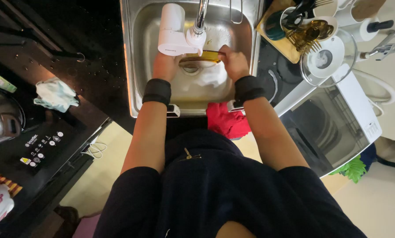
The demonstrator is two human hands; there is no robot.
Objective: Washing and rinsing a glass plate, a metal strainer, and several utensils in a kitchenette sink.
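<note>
Holding an amber glass dish [205, 56] over the drain of the steel sink [138, 66], the person has both hands down in the basin, directly under the faucet [201, 15] and its white filter unit [173, 31]. The right hand [233, 61] is closed around the dish's right edge, fingers curled over the rim; the left hand [164, 66] sits at the dish's left end, but the filter unit hides its fingers, so whether it grips or merely steadies cannot be told. A pale cloth or foam [211, 77] lies in the basin just below the dish. Judging from this, washing well calls for keeping the dish low in the basin and centred under the spout, with one hand bearing it firmly while the other works round the rim, since wet glass is likely slippery and the steel wall is close. A red towel [226, 121] hangs at the sink's front edge, and a drying rack with cutlery [305, 33] stands to the right, near enough to reach without stepping away.
</note>
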